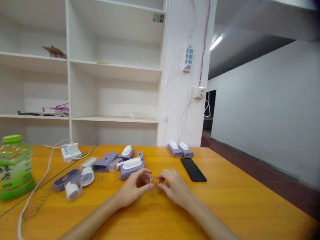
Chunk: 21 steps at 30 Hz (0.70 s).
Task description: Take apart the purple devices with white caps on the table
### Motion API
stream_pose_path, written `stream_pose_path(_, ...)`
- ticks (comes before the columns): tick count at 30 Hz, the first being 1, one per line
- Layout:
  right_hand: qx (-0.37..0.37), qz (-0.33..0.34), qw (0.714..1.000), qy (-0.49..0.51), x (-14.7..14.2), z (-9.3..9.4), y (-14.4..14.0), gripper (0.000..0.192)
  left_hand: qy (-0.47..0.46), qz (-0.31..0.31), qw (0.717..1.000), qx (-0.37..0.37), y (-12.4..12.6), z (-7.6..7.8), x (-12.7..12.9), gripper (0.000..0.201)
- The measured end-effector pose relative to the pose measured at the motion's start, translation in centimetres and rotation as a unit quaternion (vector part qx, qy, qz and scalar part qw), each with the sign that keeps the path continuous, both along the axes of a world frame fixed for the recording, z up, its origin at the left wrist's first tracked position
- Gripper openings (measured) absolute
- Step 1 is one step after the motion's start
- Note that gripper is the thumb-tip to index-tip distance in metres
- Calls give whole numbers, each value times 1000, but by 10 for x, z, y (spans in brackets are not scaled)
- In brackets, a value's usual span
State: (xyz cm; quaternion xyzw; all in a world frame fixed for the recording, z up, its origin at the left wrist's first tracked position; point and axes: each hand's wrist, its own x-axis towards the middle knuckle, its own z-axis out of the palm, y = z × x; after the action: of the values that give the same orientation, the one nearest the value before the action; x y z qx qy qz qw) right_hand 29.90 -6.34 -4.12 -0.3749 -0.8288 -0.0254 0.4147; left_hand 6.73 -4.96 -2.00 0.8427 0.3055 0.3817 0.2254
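Both hands meet at the middle of the orange surface (pixel 225 200), forearms coming in from the bottom edge. Left hand (pixel 133 190) and right hand (pixel 173 186) each pinch one end of a small coiled spring (pixel 157 181), held between thumb and fingertips just above the wood. Left grip: clamped on the spring's left end, thumb and index together. Right grip: clamped on the right end the same way. The spring is thin and partly hidden by the fingers; can't tell if it's stretched or relaxed.

Just behind the left hand: a purple case with a white cap (pixel 131 166), lying flat, close to the knuckles but apart from them. Behind that, another purple case with a white cap (pixel 127 152), a hollow purple sleeve (pixel 106 161) on its side, a clear tube (pixel 115 164) and a white tube (pixel 88 162). Further left: a dark oval ring (pixel 65 179), a white round cap (pixel 71 190) and a purple-and-white piece (pixel 85 176), clustered, some touching.

A long loose spring (pixel 41 200) lies stretched out on the surface left of that cluster, next to a white cable (pixel 32 195) running to a power strip (pixel 71 151) at the back edge. Green-capped drink bottle (pixel 15 166) stands upright at far left.

Right of the hands: a black phone (pixel 193 169), face up, near the right hand but not touching. Behind it, a pair of purple cases with white caps (pixel 180 150), side by side at the back edge.

White shelving (pixel 115 66) stands behind the surface.
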Motion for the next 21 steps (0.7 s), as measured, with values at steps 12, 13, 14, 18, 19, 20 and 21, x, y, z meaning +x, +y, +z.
stream_pose_path(12, 66, -23, 997, 11, 1, 7, -4, 13, 64, 38, 994, -79, -4, 21, 0, 41)
stream_pose_path(13, 61, -12, 998, 19, 2, 6, -4, 16, 108, 68, 991, -27, -5, 22, -4, 38)
stream_pose_path(14, 54, 2, 998, 26, 2, 5, -5, 19, 151, 97, 983, 30, -7, 22, -8, 37)
stream_pose_path(18, 18, 58, 998, 27, 7, 5, -5, 28, 249, 153, 939, 183, -8, 21, -18, 46)
stream_pose_path(19, 11, 63, 998, 23, 9, 6, -5, 33, 256, 152, 934, 196, -9, 20, -18, 50)
stream_pose_path(20, 6, 63, 998, 20, 12, 7, -3, 41, 258, 148, 933, 204, -10, 19, -17, 55)
stream_pose_path(21, 0, 57, 998, 17, 16, 7, -1, 51, 261, 141, 931, 211, -11, 18, -14, 61)
